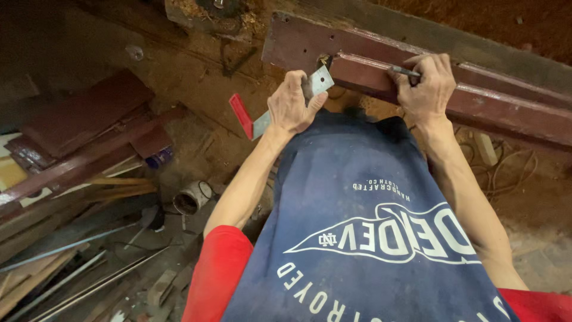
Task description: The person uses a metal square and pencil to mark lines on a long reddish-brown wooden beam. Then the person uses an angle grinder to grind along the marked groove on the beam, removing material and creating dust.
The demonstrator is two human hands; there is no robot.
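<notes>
A metal square with a red handle end lies against the dark red wooden beam, its grey blade pressed to the beam's near face where a notch is cut, the red end sticking out down and to the left over the dirt floor. The left hand grips the square at its corner, fingers curled over the blade and thumb beneath, holding it flat to the wood. Further right along the beam the right hand pinches a thin dark pencil between thumb and fingers — its tip touches the top edge of the beam. The person's blue apron with white print hangs below both arms, red sleeves at the shoulders. To the left, on the ground, lie stacked dark boards, loose wooden strips and a small round tin — all well apart from the hands.
</notes>
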